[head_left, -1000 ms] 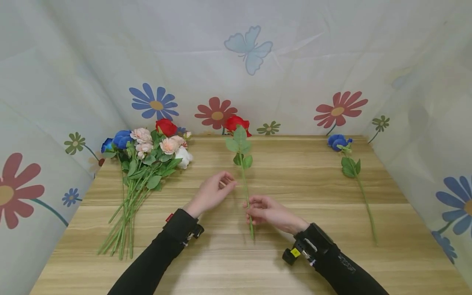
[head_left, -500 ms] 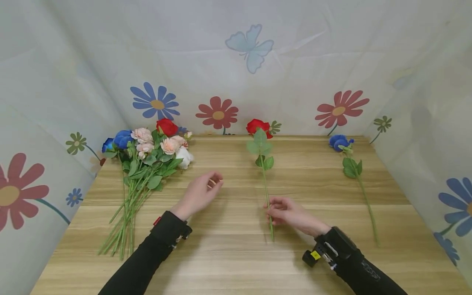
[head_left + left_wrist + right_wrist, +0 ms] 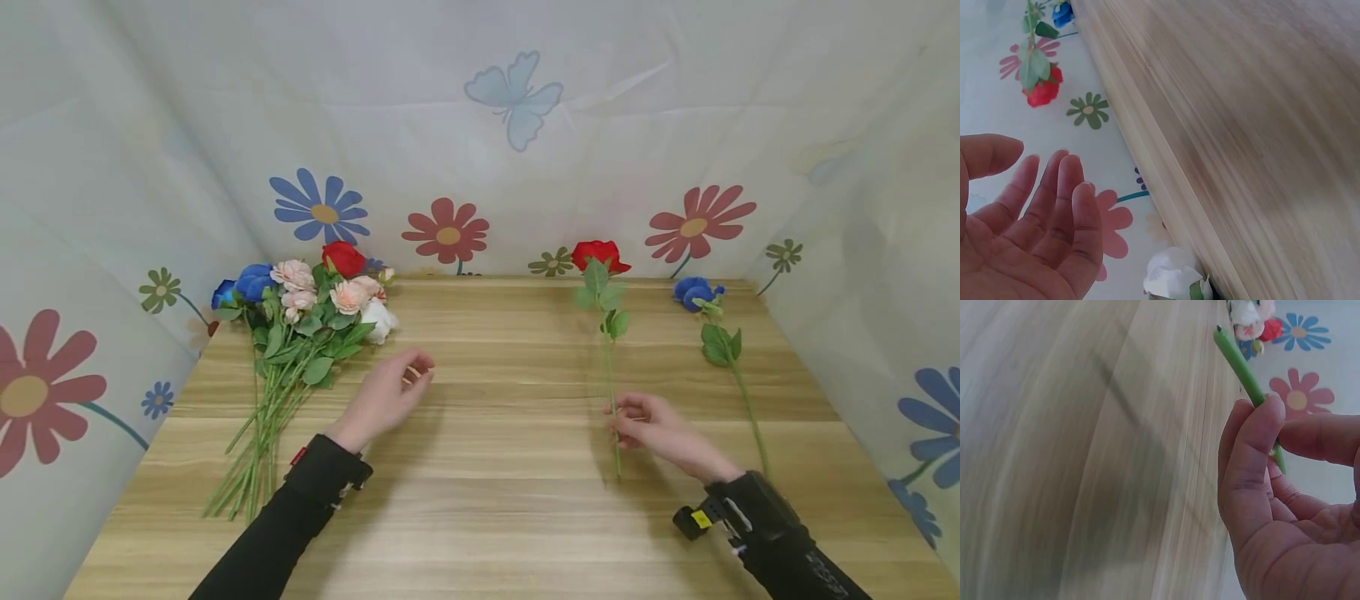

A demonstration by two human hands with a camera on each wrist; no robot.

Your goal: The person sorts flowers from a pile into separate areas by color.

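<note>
Right of center, the right hand pinches a red rose near a blue flower; the left hand hangs loosely curled near mixed flowers, left. Lettering on the right sleeve is illegible.

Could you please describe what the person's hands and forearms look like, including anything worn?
The left hand and right hand are ungloved. Black sleeves cover both forearms. The left wristband is black with a red tag; the right wristband, also black, carries a black camera with a yellow label.
</note>
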